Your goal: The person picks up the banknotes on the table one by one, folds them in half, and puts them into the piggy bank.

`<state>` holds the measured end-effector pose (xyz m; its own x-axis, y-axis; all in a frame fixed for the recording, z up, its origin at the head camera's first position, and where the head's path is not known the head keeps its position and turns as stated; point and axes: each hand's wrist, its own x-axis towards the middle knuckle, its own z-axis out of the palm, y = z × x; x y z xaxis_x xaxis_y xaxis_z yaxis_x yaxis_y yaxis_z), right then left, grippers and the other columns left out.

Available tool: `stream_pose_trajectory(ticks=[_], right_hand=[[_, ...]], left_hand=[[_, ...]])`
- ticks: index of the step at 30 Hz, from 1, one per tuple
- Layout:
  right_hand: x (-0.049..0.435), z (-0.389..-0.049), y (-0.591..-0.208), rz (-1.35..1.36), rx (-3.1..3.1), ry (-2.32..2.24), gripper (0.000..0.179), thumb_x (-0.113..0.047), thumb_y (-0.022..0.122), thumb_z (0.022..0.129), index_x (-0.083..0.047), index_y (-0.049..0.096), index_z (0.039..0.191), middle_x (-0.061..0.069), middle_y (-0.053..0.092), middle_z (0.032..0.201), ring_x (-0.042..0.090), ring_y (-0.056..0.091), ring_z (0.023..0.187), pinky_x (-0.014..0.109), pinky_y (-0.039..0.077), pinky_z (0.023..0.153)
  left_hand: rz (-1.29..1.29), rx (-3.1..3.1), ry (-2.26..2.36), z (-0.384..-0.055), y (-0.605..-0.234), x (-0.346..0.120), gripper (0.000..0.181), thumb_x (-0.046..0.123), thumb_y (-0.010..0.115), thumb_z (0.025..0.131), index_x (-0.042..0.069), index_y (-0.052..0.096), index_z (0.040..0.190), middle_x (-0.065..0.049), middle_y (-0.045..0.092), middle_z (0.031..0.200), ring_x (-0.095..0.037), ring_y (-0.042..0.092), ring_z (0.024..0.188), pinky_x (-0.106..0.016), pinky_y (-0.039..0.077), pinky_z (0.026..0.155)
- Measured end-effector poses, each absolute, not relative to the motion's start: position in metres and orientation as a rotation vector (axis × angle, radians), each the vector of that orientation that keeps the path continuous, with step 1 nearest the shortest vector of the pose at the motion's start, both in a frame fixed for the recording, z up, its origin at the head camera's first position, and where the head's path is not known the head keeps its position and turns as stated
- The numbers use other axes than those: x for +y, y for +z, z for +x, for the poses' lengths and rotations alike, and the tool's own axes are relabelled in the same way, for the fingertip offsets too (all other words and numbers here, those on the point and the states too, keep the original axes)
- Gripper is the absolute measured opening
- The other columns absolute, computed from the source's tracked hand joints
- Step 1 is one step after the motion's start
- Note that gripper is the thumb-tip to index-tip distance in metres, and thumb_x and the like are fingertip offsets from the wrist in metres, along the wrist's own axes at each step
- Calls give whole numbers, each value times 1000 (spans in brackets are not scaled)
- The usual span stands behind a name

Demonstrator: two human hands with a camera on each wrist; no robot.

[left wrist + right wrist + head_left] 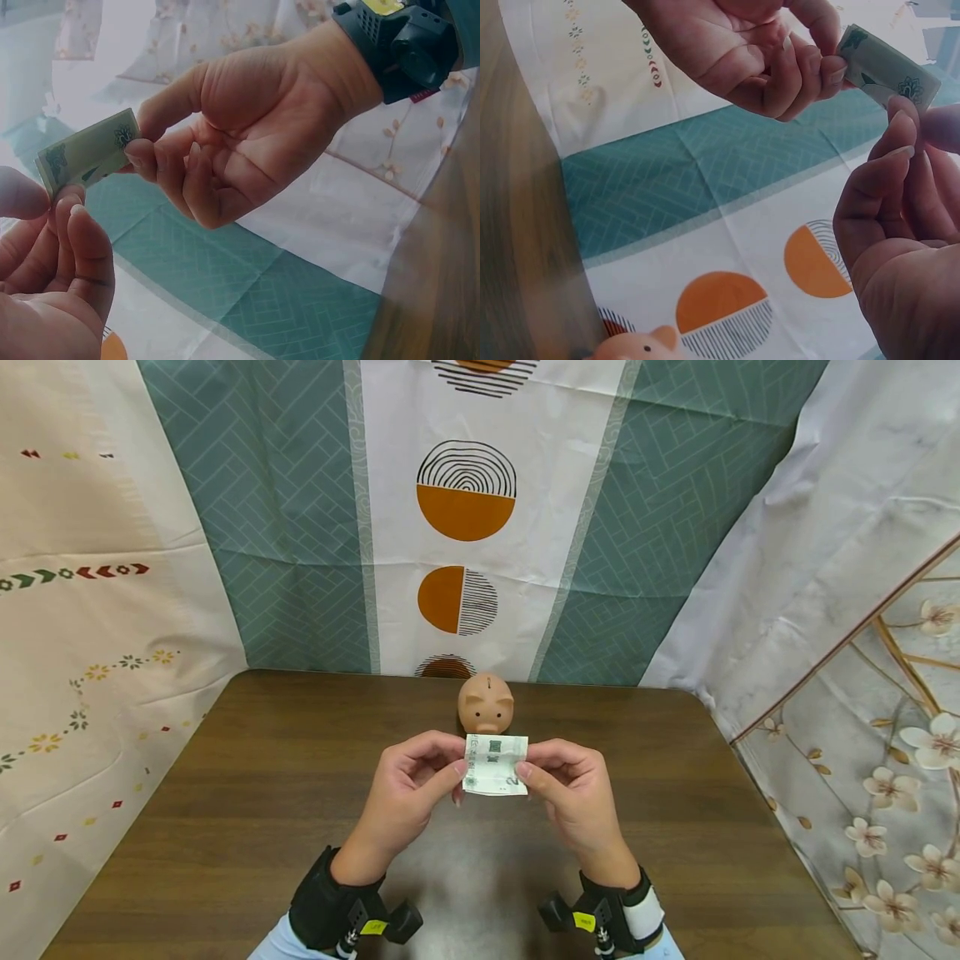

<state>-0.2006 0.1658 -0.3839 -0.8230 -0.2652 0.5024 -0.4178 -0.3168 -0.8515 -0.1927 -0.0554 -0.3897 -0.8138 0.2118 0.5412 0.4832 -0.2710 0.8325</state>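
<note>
A folded green-white banknote [495, 766] is held up in front of me, above the table. My left hand [408, 797] pinches its left edge between thumb and fingers, and my right hand [573, 793] pinches the right edge the same way. In the left wrist view the folded banknote [90, 150] shows its layers and a printed flower. The right wrist view also shows the banknote [889, 71] between both sets of fingertips. Just beyond it stands a piggy bank [486, 702], peach-coloured, its face towards me and a slot on top.
The brown wooden table [300, 760] reaches back to a hanging patterned curtain [300, 527] in teal and white. A cream cloth [112, 652] hangs at the left, and a floral white cloth [825, 735] at the right. Each wrist wears a black camera strap.
</note>
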Motion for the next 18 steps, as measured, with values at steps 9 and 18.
stream_pose_trajectory(ticks=[9, 18], right_hand=[[165, -203, -387, 1066, -1601, 2351, 27, 3, 62, 98, -15, 78, 110, -4, 78, 105, 7, 71, 86, 21, 60, 77], [161, -206, -388, 1275, -1409, 2393, 32, 9, 52, 98, -6, 77, 111, 1, 77, 103, 11, 66, 86, 19, 55, 75]], left_hand=[[-948, -1674, -2248, -193, -392, -53, 14, -10, 58, 97, -7, 65, 108, 5, 67, 98, -14, 59, 74, -23, 56, 62], [-1066, -1556, -2298, -193, -393, -51, 15, -16, 53, 95, -9, 65, 100, 2, 68, 96, -20, 56, 69, -25, 55, 62]])
